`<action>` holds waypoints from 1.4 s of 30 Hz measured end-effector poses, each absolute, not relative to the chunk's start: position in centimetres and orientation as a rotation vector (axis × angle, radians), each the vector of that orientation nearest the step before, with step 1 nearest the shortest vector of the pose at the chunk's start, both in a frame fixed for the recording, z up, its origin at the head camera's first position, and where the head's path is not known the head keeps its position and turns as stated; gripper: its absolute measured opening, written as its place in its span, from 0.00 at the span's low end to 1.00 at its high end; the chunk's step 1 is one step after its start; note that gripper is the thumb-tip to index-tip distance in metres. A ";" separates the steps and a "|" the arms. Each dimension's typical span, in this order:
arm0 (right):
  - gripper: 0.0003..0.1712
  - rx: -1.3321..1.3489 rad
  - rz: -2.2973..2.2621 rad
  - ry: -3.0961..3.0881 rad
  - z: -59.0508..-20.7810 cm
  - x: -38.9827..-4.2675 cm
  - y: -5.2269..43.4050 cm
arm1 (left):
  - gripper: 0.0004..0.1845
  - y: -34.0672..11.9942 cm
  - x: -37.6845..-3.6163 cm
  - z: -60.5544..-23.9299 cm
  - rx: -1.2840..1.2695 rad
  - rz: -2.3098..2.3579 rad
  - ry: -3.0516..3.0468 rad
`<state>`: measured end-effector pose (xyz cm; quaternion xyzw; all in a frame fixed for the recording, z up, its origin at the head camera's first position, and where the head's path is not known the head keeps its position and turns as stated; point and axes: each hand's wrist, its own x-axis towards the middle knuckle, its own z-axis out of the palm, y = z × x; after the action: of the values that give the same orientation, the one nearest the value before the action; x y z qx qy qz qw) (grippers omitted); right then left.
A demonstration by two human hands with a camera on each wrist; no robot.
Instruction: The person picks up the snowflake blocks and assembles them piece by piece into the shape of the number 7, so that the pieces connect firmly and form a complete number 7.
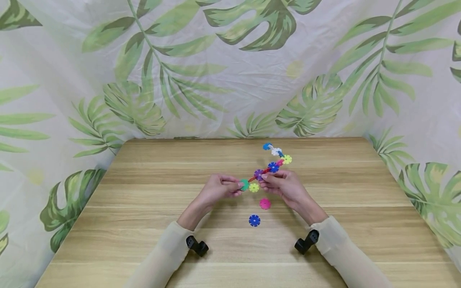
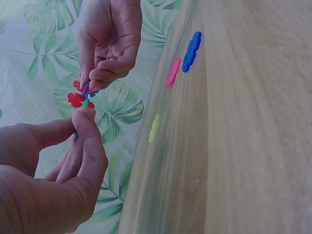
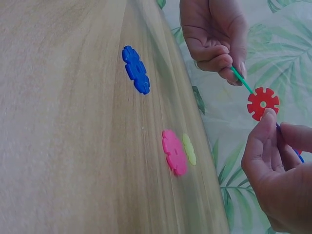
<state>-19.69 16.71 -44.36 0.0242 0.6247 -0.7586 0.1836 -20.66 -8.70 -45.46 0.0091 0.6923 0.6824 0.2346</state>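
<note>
Between thumb and fingers, my left hand point(image 1: 219, 187) pinches a green notched plastic disc point(image 1: 244, 185). My right hand point(image 1: 288, 189) grips a purple disc point(image 1: 257, 174), part of a chain of interlocked discs that reaches up and away to the right. A red disc point(image 3: 254, 100) at the chain's near end meets the green disc's edge in the right wrist view. Farther along the chain come a dark blue disc point(image 1: 273, 167), a yellow one point(image 1: 287, 159), a white one point(image 1: 276, 152) and a lighter blue one point(image 1: 267, 147). My fingers hide part of the purple disc.
Three loose discs lie on the wooden table point(image 1: 126, 224): a yellow-green one point(image 1: 253, 188) below the hands, a pink one point(image 1: 265, 204) and a dark blue one point(image 1: 254, 221) closer to me. A leaf-patterned cloth point(image 1: 201, 92) hangs behind the table's far edge.
</note>
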 end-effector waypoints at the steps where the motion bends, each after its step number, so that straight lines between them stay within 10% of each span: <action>1: 0.15 0.069 -2.140 1.763 -44.3 -19.7 16.7 | 0.14 -8.7 -20.7 -45.4 0.022 1.872 1.899; 34: 0.15 0.112 -2.094 1.825 -44.5 -19.8 16.0 | 0.10 -7.7 -20.7 -45.4 -0.059 1.895 1.980; 42: 0.16 0.116 -2.136 1.801 -44.2 -19.9 16.9 | 0.22 -8.3 -20.4 -45.9 0.107 1.763 2.010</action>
<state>-19.94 16.87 -44.19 0.0407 0.6344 -0.7526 0.1717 -20.36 -8.29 -45.93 0.0390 0.7308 0.6413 0.2308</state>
